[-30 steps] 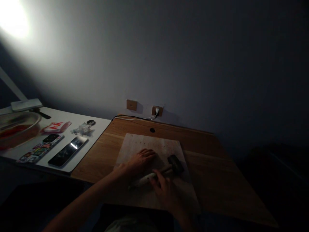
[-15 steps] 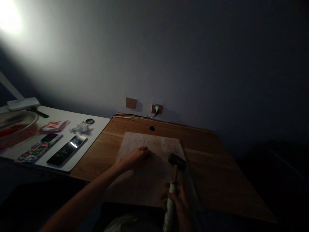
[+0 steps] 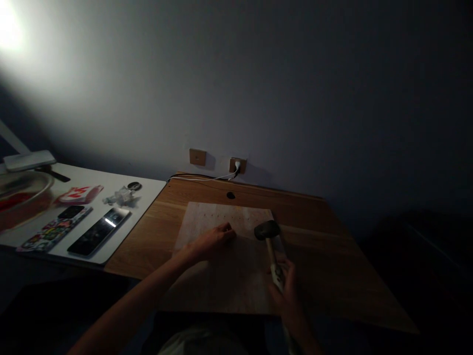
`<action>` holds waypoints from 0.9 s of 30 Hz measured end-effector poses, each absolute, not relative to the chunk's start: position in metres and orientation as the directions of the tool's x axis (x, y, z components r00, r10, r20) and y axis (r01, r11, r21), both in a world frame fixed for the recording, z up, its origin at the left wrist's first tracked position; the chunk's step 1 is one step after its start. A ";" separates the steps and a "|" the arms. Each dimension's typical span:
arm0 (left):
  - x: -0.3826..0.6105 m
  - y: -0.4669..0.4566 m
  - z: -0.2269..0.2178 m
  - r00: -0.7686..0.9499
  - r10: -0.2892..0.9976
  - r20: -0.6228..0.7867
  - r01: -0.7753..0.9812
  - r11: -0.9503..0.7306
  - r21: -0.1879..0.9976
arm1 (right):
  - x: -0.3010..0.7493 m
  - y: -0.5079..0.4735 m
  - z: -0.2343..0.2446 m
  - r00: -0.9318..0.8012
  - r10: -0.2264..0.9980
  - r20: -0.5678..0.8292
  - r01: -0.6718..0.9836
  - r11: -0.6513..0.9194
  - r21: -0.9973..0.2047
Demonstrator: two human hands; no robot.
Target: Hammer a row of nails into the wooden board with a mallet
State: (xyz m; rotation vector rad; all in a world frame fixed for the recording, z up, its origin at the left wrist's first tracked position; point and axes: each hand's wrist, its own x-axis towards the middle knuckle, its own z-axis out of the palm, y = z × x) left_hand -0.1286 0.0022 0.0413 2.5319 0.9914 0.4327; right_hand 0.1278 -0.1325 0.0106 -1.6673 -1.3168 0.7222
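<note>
A pale wooden board [image 3: 207,291] with a row of small nails near its far edge lies on a brown wooden desk [image 3: 325,276]. My left hand [image 3: 212,240] rests on the board, fingers pinched together on something too small to make out. My right hand [image 3: 286,291] grips the light handle of a hammer [image 3: 269,235]. Its dark head hangs just above the board, to the right of my left fingertips.
A white table [image 3: 148,190] at the left holds two phones [image 3: 99,230], a red-and-white packet [image 3: 79,194], small bits of wrapping, a bowl [image 3: 22,190] and a lamp base. Wall sockets [image 3: 235,165] with a white cable sit behind the desk. The room is dim.
My right hand picked the hammer up from the board and raised it, swinging the head up toward my left fingers. My left hand shifted slightly forward and pinched.
</note>
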 end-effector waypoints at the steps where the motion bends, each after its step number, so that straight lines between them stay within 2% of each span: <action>1: -0.128 0.003 0.042 0.694 0.704 0.152 0.597 -0.680 0.426 | 0.131 -0.129 0.009 0.256 0.960 0.115 0.487 -0.025 -0.873; 5: -0.130 0.008 0.040 0.700 0.689 0.187 0.604 -0.711 0.359 | 0.144 -0.118 0.002 0.182 0.965 0.187 0.550 0.058 -0.833; 9: -0.132 0.012 0.034 0.714 0.671 0.198 0.543 -0.710 0.448 | 0.147 -0.114 -0.011 0.176 0.969 0.173 0.548 0.050 -0.835; 14: -0.138 0.014 0.030 0.658 0.733 0.174 0.527 -0.613 0.589 | 0.144 -0.112 -0.022 0.205 0.971 0.122 0.513 0.000 -0.859; 20: -0.151 0.018 0.029 0.646 0.749 0.146 0.557 -0.594 0.580 | 0.143 -0.111 -0.018 0.206 0.973 0.108 0.491 -0.008 -0.871; 22: -0.152 0.019 0.029 0.651 0.745 0.146 0.575 -0.609 0.546 | 0.142 -0.112 -0.011 0.197 0.979 0.052 0.489 -0.052 -0.871; 27: -0.147 0.025 0.033 0.695 0.704 0.145 0.604 -0.681 0.414 | 0.141 -0.111 0.012 0.228 0.947 -0.226 0.420 -0.305 -0.855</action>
